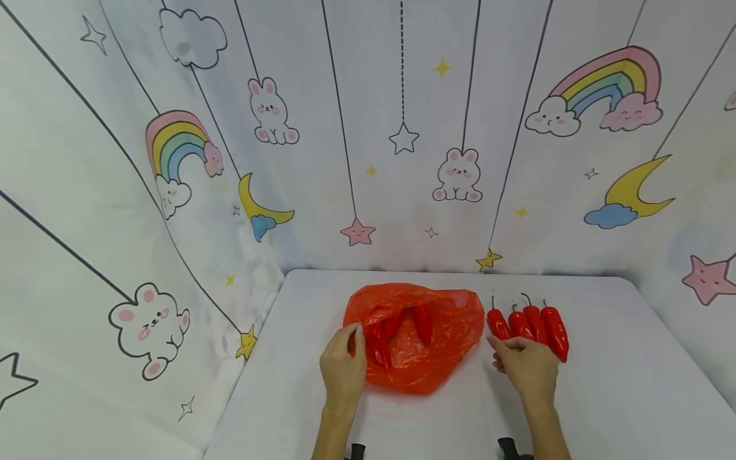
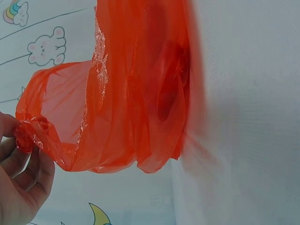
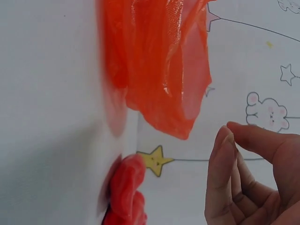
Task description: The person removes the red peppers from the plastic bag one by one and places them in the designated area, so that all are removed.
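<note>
An orange-red plastic bag (image 1: pixel 414 364) lies with its mouth open, and red chili peppers (image 1: pixel 423 323) show inside it. My left hand (image 1: pixel 344 364) pinches the bag's left rim; in the left wrist view its fingers (image 2: pixel 35 180) grip a bunched bit of plastic and pull it out from the bag. To the right of the bag, my right hand (image 1: pixel 526 367) holds nothing. Its thumb and index fingertips come close together in the right wrist view. Just beyond that hand, several red chili peppers (image 1: pixel 555 332) lie side by side, their lower ends partly hidden by it.
All of this stands on a white table (image 1: pixel 425 428). Behind and to the left hangs a white cloth (image 1: pixel 322 160) printed with rainbows, bunnies, moons and stars. Dark straps or mounts (image 1: pixel 508 447) show near both wrists at the bottom.
</note>
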Tool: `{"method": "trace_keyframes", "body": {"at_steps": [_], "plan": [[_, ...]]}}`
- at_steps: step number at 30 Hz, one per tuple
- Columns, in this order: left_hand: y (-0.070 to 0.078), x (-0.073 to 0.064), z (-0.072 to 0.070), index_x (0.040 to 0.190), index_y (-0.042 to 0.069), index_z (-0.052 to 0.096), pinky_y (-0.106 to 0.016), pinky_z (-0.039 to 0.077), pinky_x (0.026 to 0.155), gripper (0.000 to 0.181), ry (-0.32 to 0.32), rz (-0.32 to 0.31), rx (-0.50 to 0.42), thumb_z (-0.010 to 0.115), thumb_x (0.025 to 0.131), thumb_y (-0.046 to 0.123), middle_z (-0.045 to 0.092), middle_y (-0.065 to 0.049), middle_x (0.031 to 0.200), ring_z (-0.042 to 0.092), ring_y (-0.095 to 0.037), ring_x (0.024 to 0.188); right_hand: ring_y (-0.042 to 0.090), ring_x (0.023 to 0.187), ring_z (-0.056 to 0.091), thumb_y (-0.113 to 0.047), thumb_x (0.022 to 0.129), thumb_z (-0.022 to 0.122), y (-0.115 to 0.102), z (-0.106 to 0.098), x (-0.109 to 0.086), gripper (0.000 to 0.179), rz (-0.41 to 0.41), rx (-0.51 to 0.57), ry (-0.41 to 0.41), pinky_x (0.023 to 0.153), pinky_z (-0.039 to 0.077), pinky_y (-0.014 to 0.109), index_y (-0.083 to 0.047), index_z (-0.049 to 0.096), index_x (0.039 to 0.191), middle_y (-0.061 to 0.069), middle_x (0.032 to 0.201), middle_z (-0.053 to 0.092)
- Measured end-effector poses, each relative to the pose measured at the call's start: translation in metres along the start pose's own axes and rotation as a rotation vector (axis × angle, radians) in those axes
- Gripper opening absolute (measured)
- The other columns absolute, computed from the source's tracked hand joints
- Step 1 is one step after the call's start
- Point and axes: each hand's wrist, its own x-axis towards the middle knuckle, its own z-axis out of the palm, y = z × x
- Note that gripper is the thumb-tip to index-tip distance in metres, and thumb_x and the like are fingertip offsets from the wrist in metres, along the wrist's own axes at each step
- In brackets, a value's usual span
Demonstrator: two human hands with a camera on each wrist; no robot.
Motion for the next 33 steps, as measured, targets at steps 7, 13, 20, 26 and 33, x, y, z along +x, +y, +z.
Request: {"method": "trace_keyframes", "body": {"at_steps": [7,13,20,26,33], "plan": [[0.000,0.002,0.002,0.108,0.003,0.077,-0.033,0.063,0.077,0.012,0.019,0.031,0.001,0.074,0.098,0.009,0.077,-0.006,0.099,0.073,-0.020,0.085,0.016,0.065,0.072,-0.055,0.091,0.077,-0.019,0.008,0.001,0.051,-0.116,0.025,-0.057,0.060,0.056,0.022,-0.006,0.079,0.105,0.003,0.076,0.074],[0.001,0.002,0.002,0.108,0.004,0.077,-0.030,0.063,0.075,0.013,0.008,0.013,0.005,0.073,0.099,0.011,0.077,-0.006,0.099,0.071,-0.018,0.083,0.020,0.070,0.070,-0.045,0.091,0.080,-0.041,0.022,-0.002,0.041,-0.216,0.027,-0.129,0.060,0.057,0.024,-0.007,0.079,0.107,0.004,0.081,0.075],[0.000,0.001,0.003,0.110,0.004,0.077,-0.034,0.063,0.082,0.015,-0.002,-0.003,0.012,0.073,0.099,0.012,0.078,-0.006,0.103,0.074,-0.020,0.091,0.018,0.075,0.069,-0.039,0.089,0.084,-0.055,0.047,-0.009,0.035,-0.257,0.005,-0.158,0.066,0.061,0.030,-0.008,0.080,0.106,0.003,0.085,0.076],[0.000,0.000,0.003,0.110,0.003,0.077,-0.035,0.063,0.083,0.015,-0.011,-0.007,0.015,0.073,0.099,0.012,0.078,-0.006,0.104,0.075,-0.020,0.093,0.015,0.075,0.070,-0.032,0.087,0.087,-0.061,0.072,-0.017,0.029,-0.279,-0.003,-0.187,0.073,0.065,0.036,-0.010,0.080,0.104,-0.001,0.083,0.075],[0.000,-0.003,0.002,0.111,0.004,0.077,-0.034,0.063,0.082,0.015,-0.020,-0.004,0.019,0.074,0.098,0.011,0.078,-0.005,0.104,0.075,-0.019,0.091,0.012,0.076,0.069,-0.027,0.085,0.088,-0.067,0.101,-0.028,0.023,-0.339,0.041,-0.241,0.072,0.064,0.032,-0.013,0.079,0.100,-0.006,0.083,0.074]]}}
